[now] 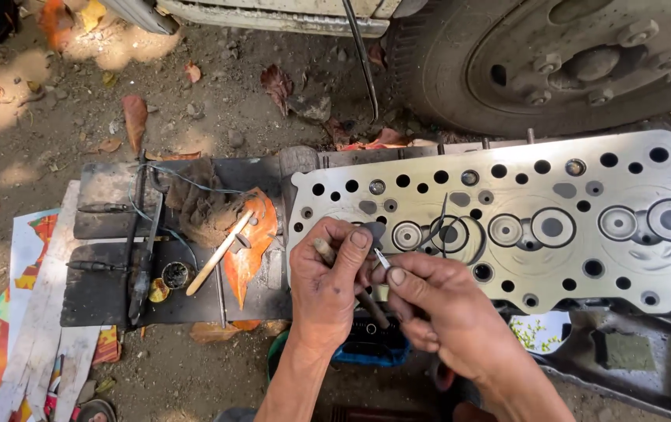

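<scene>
Head view, looking down: at far left, a dark metal plate (101, 293) on the dirt ground is seen carrying a greasy rag (202, 209) and a wooden stick (218, 254). A valve stem (348, 283) is gripped in the closed left hand (327, 285). A small metal piece (382, 259) is pinched by the right hand (437, 305). A cylinder head (531, 219) lies just beyond, below a truck wheel (554, 55).

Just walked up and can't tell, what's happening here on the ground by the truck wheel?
A person works over a cylinder head lying face up on the dirt beside a wheel. The left hand grips a valve by its stem, while the right hand pinches a small metal piece against it. A rag, a wooden stick and tools lie on a dark board to the left.
</scene>
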